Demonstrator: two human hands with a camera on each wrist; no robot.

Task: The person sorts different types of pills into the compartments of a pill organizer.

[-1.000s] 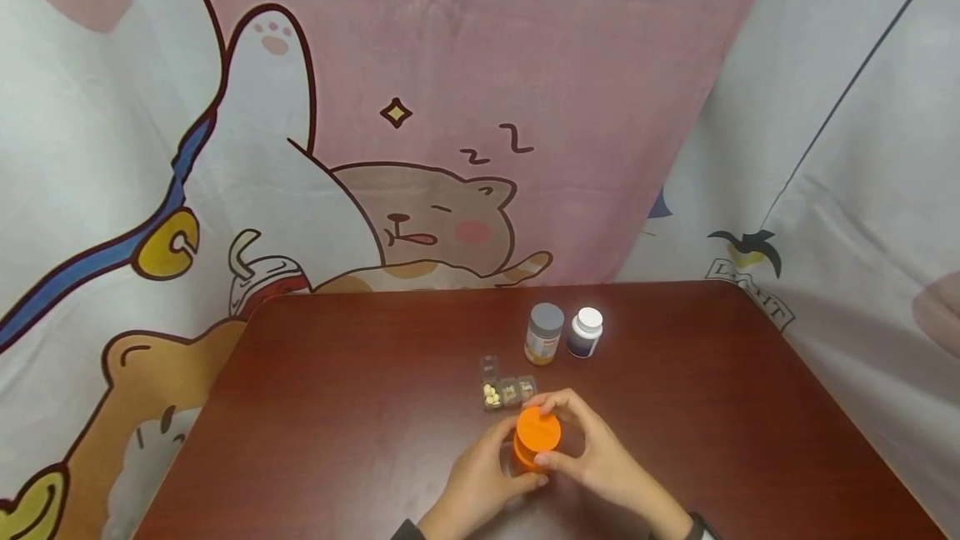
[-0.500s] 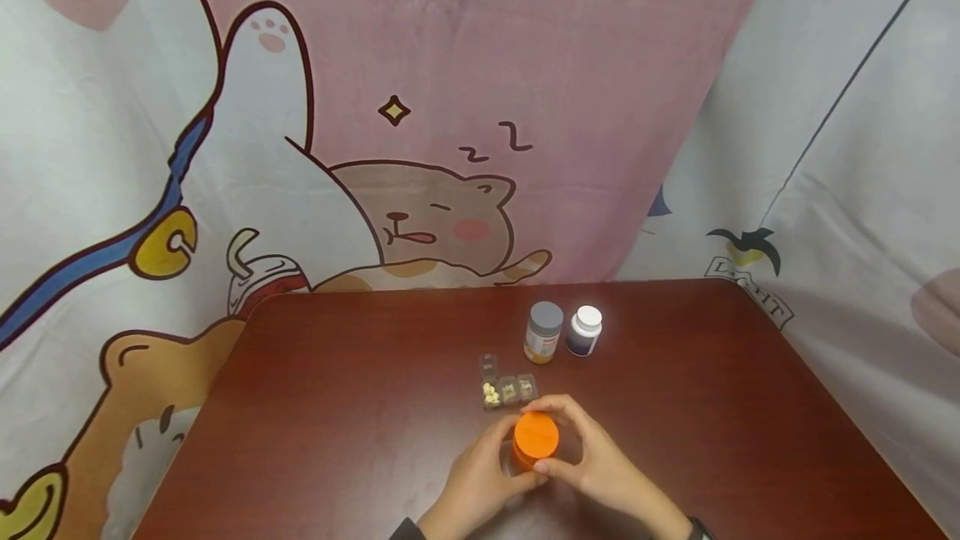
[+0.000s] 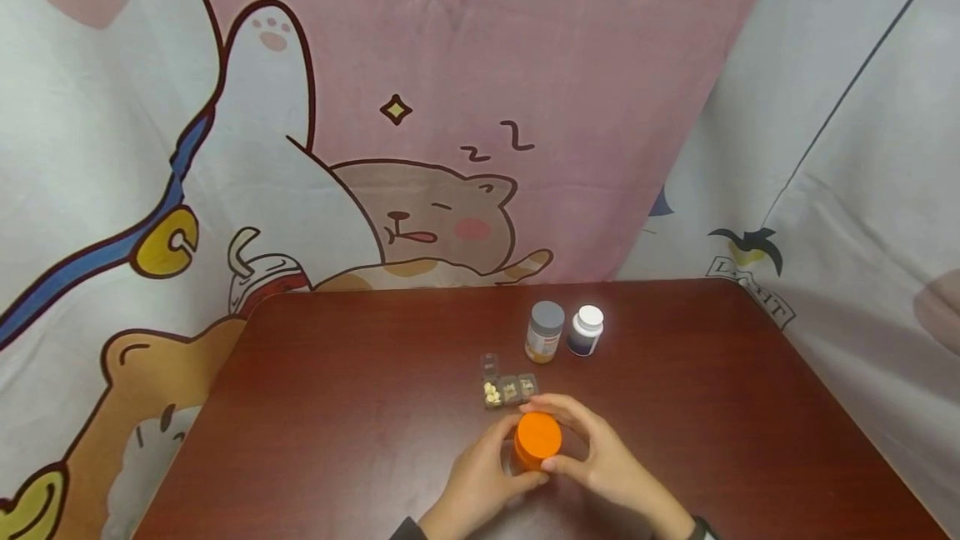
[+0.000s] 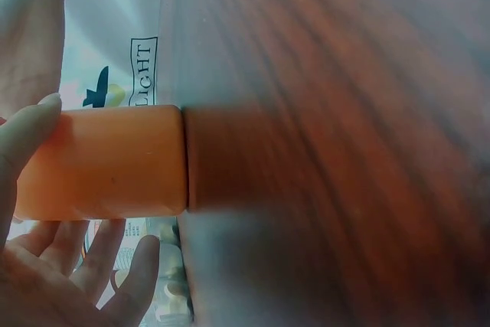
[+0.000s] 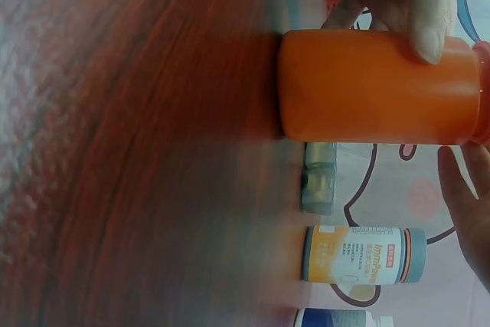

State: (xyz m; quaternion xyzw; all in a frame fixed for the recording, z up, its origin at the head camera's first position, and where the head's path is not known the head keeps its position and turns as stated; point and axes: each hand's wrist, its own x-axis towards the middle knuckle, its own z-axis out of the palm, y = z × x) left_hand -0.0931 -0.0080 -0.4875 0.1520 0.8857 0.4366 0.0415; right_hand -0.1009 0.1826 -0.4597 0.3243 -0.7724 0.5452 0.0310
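Observation:
An orange bottle [image 4: 115,162] stands upright on the table, close to me. My left hand [image 3: 480,477] holds its body between thumb and fingers. At the top, the orange cap [image 3: 538,436] sits on the bottle, and my right hand [image 3: 603,461] pinches the cap's rim with thumb and fingers. Just beyond the hands lies a clear pill organizer [image 3: 511,391]. Its left compartment has the lid raised and holds pale yellow pills [image 3: 492,393]; the compartments beside it look covered. My right fingers overlap the organizer's near right corner in the head view.
Farther back on the brown table [image 3: 360,373] stand a grey-capped jar [image 3: 544,332] and, to its right, a white-capped bottle [image 3: 585,332] with a dark blue label. A printed cloth [image 3: 600,107] hangs behind the table's far edge.
The orange cap, a little raised with a ring showing beneath it a second ago, now sits lower on the bottle. My right fingers have shifted slightly with it; the left hand has stayed put.

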